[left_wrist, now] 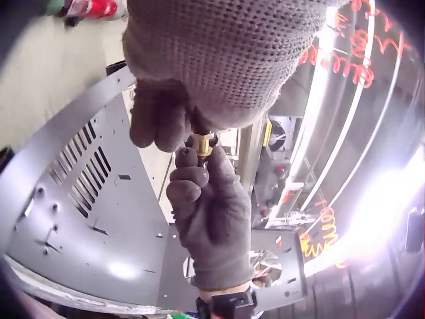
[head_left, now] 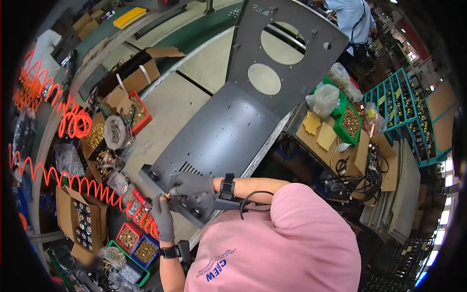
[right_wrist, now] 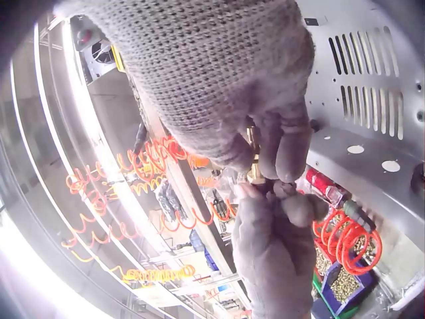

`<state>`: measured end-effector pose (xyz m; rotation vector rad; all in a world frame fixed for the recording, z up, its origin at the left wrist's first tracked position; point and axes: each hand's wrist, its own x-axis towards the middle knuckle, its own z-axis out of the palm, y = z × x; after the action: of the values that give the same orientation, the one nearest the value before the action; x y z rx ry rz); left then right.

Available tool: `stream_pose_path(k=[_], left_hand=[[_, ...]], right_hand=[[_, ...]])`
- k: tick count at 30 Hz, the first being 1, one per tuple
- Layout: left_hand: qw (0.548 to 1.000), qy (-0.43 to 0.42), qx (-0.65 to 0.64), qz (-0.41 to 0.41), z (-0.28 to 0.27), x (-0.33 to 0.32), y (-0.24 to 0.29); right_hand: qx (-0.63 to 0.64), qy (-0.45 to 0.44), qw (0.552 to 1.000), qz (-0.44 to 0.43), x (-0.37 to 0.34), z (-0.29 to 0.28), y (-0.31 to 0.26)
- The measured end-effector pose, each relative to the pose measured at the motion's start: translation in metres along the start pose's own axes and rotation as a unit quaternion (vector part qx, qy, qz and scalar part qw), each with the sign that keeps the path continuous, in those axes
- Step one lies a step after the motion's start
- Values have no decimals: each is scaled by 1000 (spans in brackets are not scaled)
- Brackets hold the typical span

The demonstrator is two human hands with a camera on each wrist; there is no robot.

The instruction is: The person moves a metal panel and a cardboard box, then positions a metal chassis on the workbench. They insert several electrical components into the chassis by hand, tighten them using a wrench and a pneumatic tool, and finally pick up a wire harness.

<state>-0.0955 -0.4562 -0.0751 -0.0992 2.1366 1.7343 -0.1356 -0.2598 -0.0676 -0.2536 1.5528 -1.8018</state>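
A small brass fitting (head_left: 168, 195) sits between my two gloved hands, held just over the edge of a dark grey sheet-metal panel (head_left: 219, 126). My left hand (head_left: 163, 218) pinches it from one side. From the other side the fingertips of my right hand (head_left: 192, 185) grip it too, and the two hands meet. Both wrist views show the brass fitting (left_wrist: 204, 143) close up, partly hidden by the fingers. The panel has slots and small holes near my right hand, and its far section (head_left: 248, 44) stands up with large round cut-outs.
A red tool (head_left: 141, 198) on a coiled orange hose (head_left: 82, 182) lies beside my left hand. Bins of small brass parts (head_left: 145, 252) stand at lower left. A green bin (head_left: 349, 124) and cardboard sit to the right. Another person (head_left: 350, 19) stands beyond.
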Motion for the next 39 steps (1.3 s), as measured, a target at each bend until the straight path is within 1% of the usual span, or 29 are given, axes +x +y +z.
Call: stream_pose_path(k=[1,3,4,6,7,8,9,10,11,12,13,14,15,16,17,18,19,21,24,26,28,30,31,34,37,39], left_hand=[[1000,3,-1,7,5,1,0],[985,136,-19,102,24,-6,6],[984,142,-18,103,32,-10,17],[981,117,13,155,40,-18,39],[989,102,26,105,32,-14,30],[987,108,53,111,30,-15,25],[991,115,14,73,27,-12,14],[990,104,60,73,21,-15,17],[991,119,-58,12,16,-16,15],[968,147,-189,-71,13,-20,22],[950,140,-260,-100,-2,-21,7],[939,168,-281,-101,-11,-21,-6],[944,185,-267,-63,-14,-24,-7],[951,133,-276,-33,-27,-23,-21],[948,179,-261,-46,-33,-25,-35],[943,219,-245,-58,-31,-26,-38],[942,224,-243,-60,-33,-24,-50],[934,233,-260,-79,-34,-19,-80],[922,245,-288,-84,-15,-7,-94],[923,240,-287,-95,-7,5,-102],[915,242,-310,-87,-1,20,-103],[919,231,-311,-76,1,31,-98],[923,219,-310,-63,1,36,-95],[932,213,-287,-63,-5,47,-102],[926,222,-297,-72,-6,47,-98],[923,215,-311,-78,-7,47,-101]], right_hand=[[-11,6,1000,-11,-1,-1,-2],[-3,1,1000,-5,-2,-5,-2],[12,-4,1000,4,-2,-4,-2],[-10,-10,1000,-11,-7,-6,-6],[-30,-11,999,-26,-9,-6,-8],[-79,-1,994,-77,-9,-6,-7],[-119,4,984,-129,-6,-6,-3],[-238,62,940,-236,-3,-9,3],[-210,63,956,-193,-7,-10,-8],[-180,65,970,-151,-11,-12,-18],[-290,91,921,-244,9,-23,11],[-239,86,943,-216,11,-25,12],[-192,84,960,-183,12,-24,12],[-179,65,964,-185,17,-20,16],[-94,70,986,-121,21,-20,19],[-10,79,995,-53,24,-20,21],[-7,74,996,-52,29,-20,27],[101,54,992,-50,40,-18,47],[94,63,993,-21,48,-15,57],[99,71,992,-16,52,-16,66],[103,80,991,-12,55,-17,70],[86,74,994,12,59,-20,70],[85,73,994,13,61,-20,71],[79,90,993,2,68,-20,74],[63,98,993,17,73,-21,75],[79,122,989,-4,75,-18,75]])
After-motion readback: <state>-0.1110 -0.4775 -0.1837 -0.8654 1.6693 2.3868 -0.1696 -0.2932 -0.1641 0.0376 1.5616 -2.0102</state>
